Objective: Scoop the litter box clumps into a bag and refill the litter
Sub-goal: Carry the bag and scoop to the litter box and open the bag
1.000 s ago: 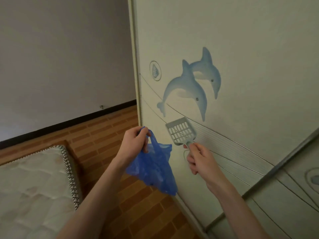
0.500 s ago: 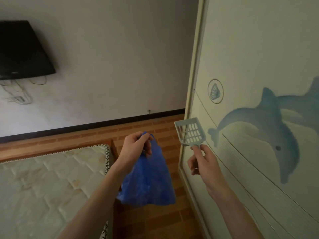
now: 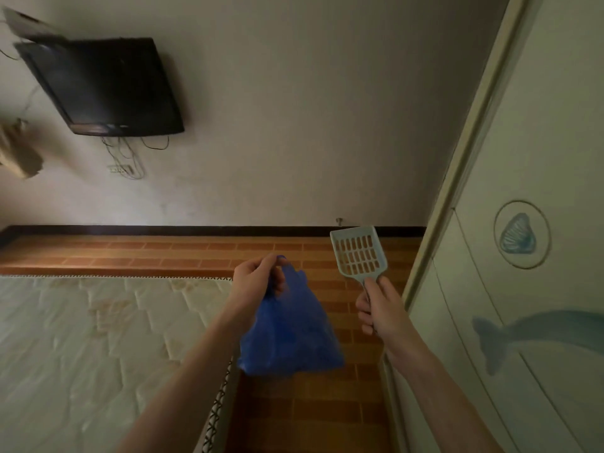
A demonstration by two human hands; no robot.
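Note:
My left hand (image 3: 258, 279) grips the gathered top of a blue plastic bag (image 3: 291, 335), which hangs below it over the brick-patterned floor. Its lower part bulges. My right hand (image 3: 379, 305) holds the handle of a pale slotted litter scoop (image 3: 359, 251), with the scoop head pointing up and nothing in it. The two hands are apart, the scoop to the right of the bag. No litter box is in view.
A bare quilted mattress (image 3: 85, 348) fills the lower left. A wardrobe door with dolphin and shell pictures (image 3: 523, 289) stands close on the right. Between them runs a narrow strip of orange floor (image 3: 310, 413). A dark television (image 3: 101, 86) hangs on the far wall.
My view has swung left, away from the wardrobe door toward the far wall and mattress. Both hands keep the same hold on bag and scoop.

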